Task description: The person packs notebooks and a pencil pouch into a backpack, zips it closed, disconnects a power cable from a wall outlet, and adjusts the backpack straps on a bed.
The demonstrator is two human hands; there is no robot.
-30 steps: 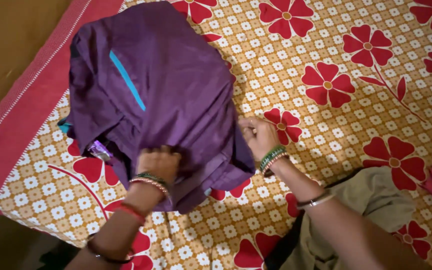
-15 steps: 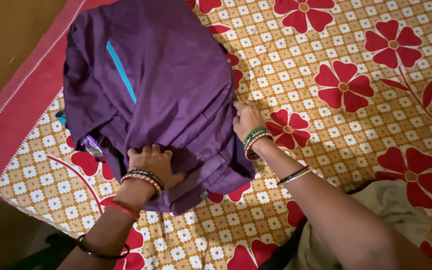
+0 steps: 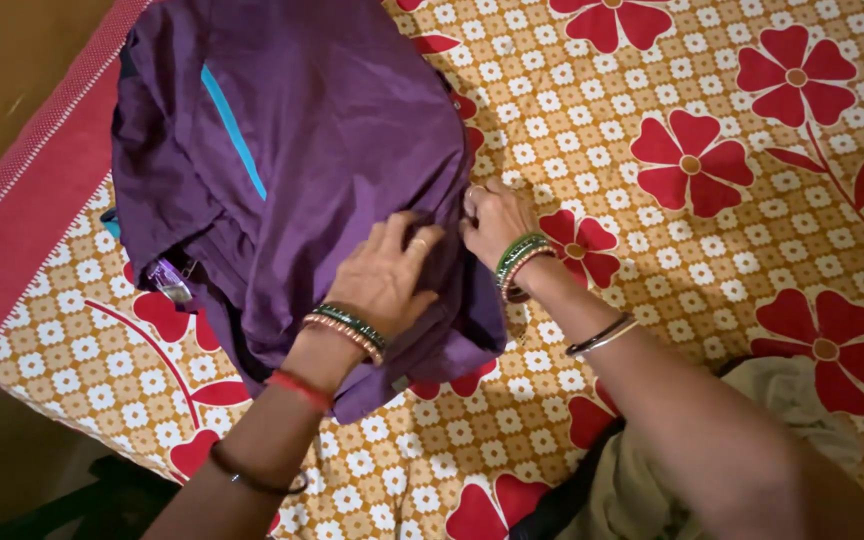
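Observation:
A purple garment (image 3: pixel 322 130) with a thin blue stripe lies folded in a heap on a bed sheet (image 3: pixel 652 280) printed with red flowers on a mustard ground. My left hand (image 3: pixel 382 275) lies flat on the garment's near part, fingers spread and pressing down. My right hand (image 3: pixel 492 220) touches the garment's right edge, fingers curled against the cloth. Both wrists carry green and gold bangles.
A red border (image 3: pixel 32 230) runs along the sheet's left side, with a brown floor (image 3: pixel 12 60) beyond it. An olive-grey cloth (image 3: pixel 772 400) lies at the lower right under my right forearm. A small shiny packet (image 3: pixel 167 280) peeks from under the garment's left side.
My left hand has slid up and rightward over the garment and flattened out. My right hand has moved up along the right edge, closer to the left hand.

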